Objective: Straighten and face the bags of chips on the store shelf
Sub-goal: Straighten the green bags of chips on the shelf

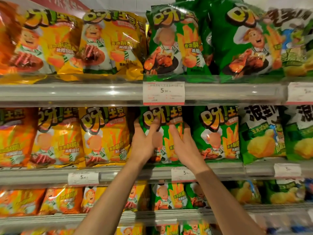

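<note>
We have both hands on one green bag (162,133) on the middle shelf (118,173). It stands between a yellow bag (105,136) and another green bag (216,133). Our left hand (144,141) holds its left edge, fingers bent around the side and thumb on the front. Our right hand (183,143) lies on the front with the fingers mostly straight, reaching to the right edge.

To do this well, we think we should pull the bag gently to the front lip of the shelf. We should stand it up tall and turn the picture straight out. We should not squeeze, or the chips may break. The sides should line up with the bags next to it.

Now we count the front row of the middle shelf. We see one orange bag, two yellow bags, two green bags with the cook on them, and two green bags with round chips. On the top shelf we see two yellow bags and two green bags, plus more at the blurry edges.
</note>
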Demonstrator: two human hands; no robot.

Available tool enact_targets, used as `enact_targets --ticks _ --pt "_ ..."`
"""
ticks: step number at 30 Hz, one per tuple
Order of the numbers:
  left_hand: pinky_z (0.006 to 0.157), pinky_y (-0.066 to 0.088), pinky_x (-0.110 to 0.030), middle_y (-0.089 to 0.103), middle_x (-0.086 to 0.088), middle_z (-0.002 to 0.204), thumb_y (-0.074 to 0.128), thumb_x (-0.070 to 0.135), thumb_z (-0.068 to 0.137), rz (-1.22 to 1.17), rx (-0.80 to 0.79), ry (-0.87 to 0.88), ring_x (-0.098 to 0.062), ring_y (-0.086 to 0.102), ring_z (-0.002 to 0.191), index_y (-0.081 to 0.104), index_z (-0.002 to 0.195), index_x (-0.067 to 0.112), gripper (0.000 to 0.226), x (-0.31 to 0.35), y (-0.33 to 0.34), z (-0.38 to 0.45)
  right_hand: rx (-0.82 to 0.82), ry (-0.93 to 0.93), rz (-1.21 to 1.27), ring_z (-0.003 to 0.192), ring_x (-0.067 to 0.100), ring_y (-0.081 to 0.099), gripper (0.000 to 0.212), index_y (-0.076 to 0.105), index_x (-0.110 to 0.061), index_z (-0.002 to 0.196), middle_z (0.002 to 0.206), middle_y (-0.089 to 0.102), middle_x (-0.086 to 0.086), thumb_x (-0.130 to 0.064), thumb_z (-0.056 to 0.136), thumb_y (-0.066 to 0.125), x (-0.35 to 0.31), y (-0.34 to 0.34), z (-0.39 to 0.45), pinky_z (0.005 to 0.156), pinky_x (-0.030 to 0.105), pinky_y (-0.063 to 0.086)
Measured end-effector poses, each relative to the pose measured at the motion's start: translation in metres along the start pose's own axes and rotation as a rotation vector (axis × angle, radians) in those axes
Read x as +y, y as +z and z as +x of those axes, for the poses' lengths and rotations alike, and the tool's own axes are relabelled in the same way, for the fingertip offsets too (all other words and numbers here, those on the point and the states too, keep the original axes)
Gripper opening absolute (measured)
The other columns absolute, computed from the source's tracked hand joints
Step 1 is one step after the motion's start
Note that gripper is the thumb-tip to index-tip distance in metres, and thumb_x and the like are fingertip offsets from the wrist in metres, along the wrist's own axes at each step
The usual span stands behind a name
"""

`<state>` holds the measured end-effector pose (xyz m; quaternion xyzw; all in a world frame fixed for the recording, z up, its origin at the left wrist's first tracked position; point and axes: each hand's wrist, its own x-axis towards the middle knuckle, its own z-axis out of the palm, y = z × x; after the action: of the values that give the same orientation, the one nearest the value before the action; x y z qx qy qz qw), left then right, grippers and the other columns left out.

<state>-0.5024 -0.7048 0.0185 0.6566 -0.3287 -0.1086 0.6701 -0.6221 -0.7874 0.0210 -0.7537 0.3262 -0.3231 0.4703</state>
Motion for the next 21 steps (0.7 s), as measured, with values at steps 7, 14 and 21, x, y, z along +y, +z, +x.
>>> enact_targets --ticks 7,14,21 --pt "0.1 0.047 -0.038 0.051 -0.002 0.144 0.04 0.067 0.096 0.293 0.087 0.307 -0.017 0.053 0.126 0.015 0.151 0.045 0.064 0.001 -0.017 -0.004 0.142 -0.347 -0.082 0.135 -0.002 0.028 0.066 -0.002 -0.056 0.149 0.161 0.022 -0.014 -0.07 0.095 0.032 -0.001 -0.004 -0.006 0.107 0.028 0.029" --pt "0.102 0.024 -0.02 0.026 -0.002 0.159 0.035 0.05 0.105 0.359 0.021 0.365 -0.014 0.031 0.14 0.02 0.15 0.056 0.047 -0.002 -0.008 0.004 0.272 -0.517 -0.203 0.135 0.028 0.033 0.051 0.029 -0.029 0.148 0.152 0.03 0.004 -0.04 0.098 0.029 -0.006 0.007 0.013 0.107 0.048 0.038" --pt "0.094 0.021 -0.01 0.033 -0.008 0.157 0.034 0.049 0.106 0.381 0.009 0.34 -0.017 0.034 0.137 0.02 0.157 0.041 0.053 0.0 -0.008 0.007 0.276 -0.679 -0.649 0.131 0.059 0.037 0.028 0.062 0.005 0.109 0.153 0.038 0.025 -0.009 0.099 0.039 0.005 0.008 0.021 0.098 0.065 0.041"
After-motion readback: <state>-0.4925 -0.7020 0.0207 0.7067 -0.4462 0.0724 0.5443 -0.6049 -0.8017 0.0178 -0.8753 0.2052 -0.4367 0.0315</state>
